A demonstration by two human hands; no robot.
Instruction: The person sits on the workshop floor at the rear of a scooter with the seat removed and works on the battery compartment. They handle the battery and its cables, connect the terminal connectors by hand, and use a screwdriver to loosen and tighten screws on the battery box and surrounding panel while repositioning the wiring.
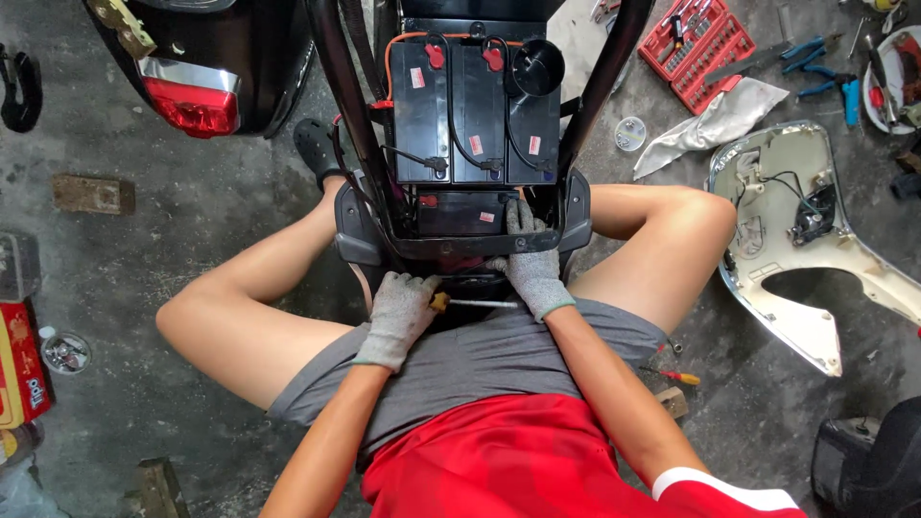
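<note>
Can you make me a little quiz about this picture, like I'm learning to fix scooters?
1. True or false: both hands wear grey knit gloves.
2. Which hand holds the screwdriver?
A. left hand
B. right hand
C. neither
3. What is the colour of the socket set case on the floor at the top right?

Key
1. True. The left hand and the right hand are both gloved.
2. A. The left hand grips the handle; the right hand reaches into the frame below the black batteries.
3. Red: the socket set case lies open beside a white rag.
</note>
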